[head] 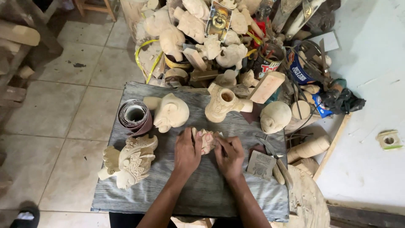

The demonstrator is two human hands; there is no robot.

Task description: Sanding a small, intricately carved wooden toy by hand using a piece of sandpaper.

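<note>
A small pale wood carving [207,140] lies near the middle of the grey counter [202,190], pinned there by both hands — the left hand [187,153] pressing it flat, the right hand [230,157] closed on its other end, seemingly rubbing it. Sandpaper pieces [261,164] and knives [276,162] lie just beside the right hand; a sandpaper roll [135,115] and larger carved heads [171,112] stand clear — behind.

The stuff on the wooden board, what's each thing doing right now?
Small carving: lying flat, held by both hands.
Left hand: pressed on the carving's left side.
Right hand: gripping its right side.
Sandpaper roll: rolled up, lying on its side.
Head carving: lying on its side.
Winged carving: lying down.
Vase-like carving: tipped over, opening visible.
</note>
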